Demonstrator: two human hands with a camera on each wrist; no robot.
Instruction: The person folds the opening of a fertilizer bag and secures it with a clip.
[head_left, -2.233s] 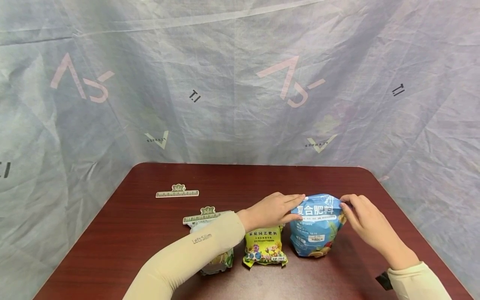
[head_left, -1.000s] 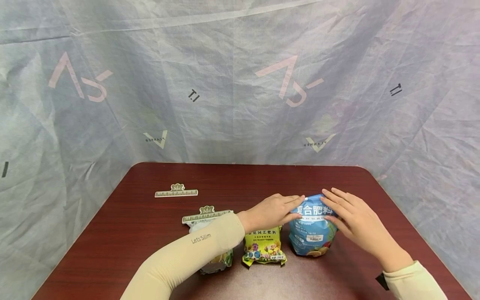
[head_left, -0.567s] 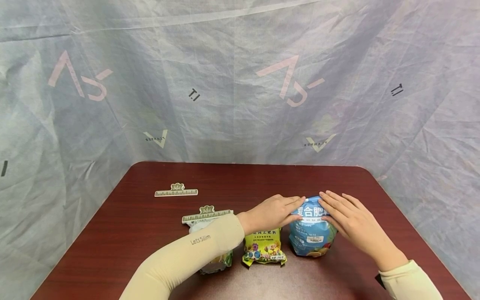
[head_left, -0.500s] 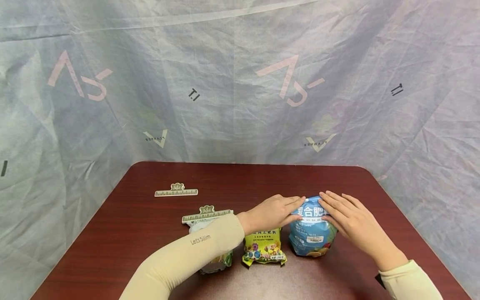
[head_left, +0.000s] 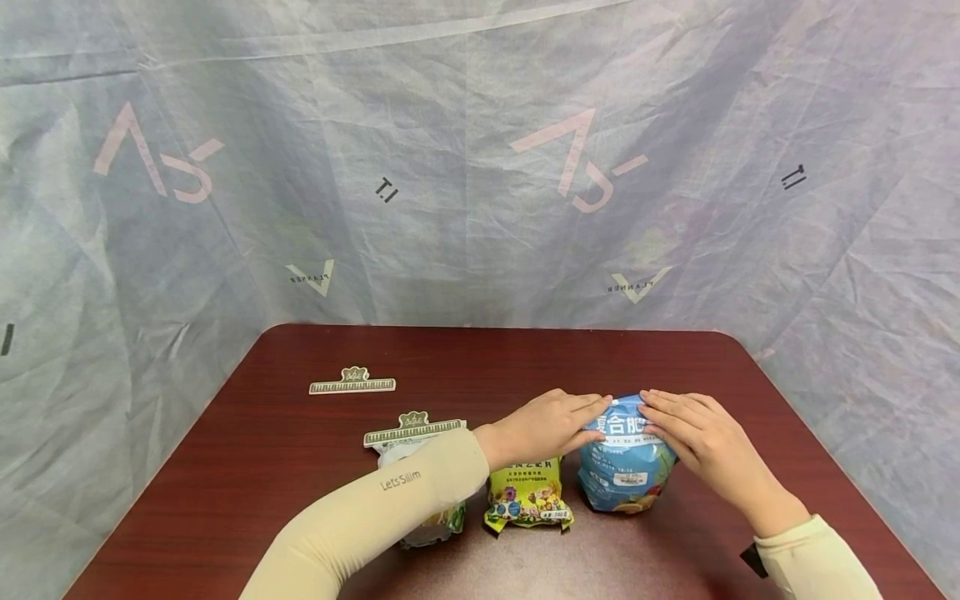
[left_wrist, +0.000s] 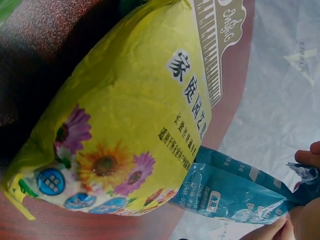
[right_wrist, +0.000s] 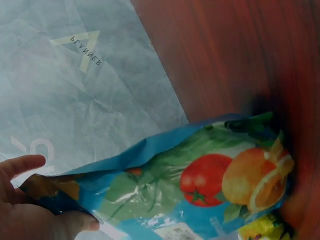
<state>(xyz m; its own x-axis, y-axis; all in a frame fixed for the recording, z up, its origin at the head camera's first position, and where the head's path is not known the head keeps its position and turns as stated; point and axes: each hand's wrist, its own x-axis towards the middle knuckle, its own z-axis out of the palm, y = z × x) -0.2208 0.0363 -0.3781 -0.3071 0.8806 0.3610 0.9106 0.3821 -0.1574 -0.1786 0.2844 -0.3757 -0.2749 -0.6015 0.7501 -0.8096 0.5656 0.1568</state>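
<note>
A blue fertilizer bag (head_left: 624, 475) stands on the table, its top bunched between both hands. My left hand (head_left: 551, 423) pinches the top left corner, thumb in front and fingers over the edge. My right hand (head_left: 697, 437) pinches the top further right. In the right wrist view the right hand (right_wrist: 35, 205) has thumb and fingers on either side of the gathered top; the bag's side (right_wrist: 205, 185) shows a tomato and oranges. A yellow fertilizer bag (head_left: 528, 496) stands beside it, its top hidden by the left hand; it fills much of the left wrist view (left_wrist: 125, 125).
A whitish bag (head_left: 442, 525), mostly behind the left sleeve (head_left: 390, 500), carries a long piano-key clip (head_left: 414, 429) along its top. Another such clip (head_left: 352, 382) lies further back on the dark red table (head_left: 480, 358). Grey cloth (head_left: 465, 167) hangs around the table.
My right hand has moved left from the bag's right corner onto its top, and the right part of the top lettering is now hidden. The left hand stays put.
</note>
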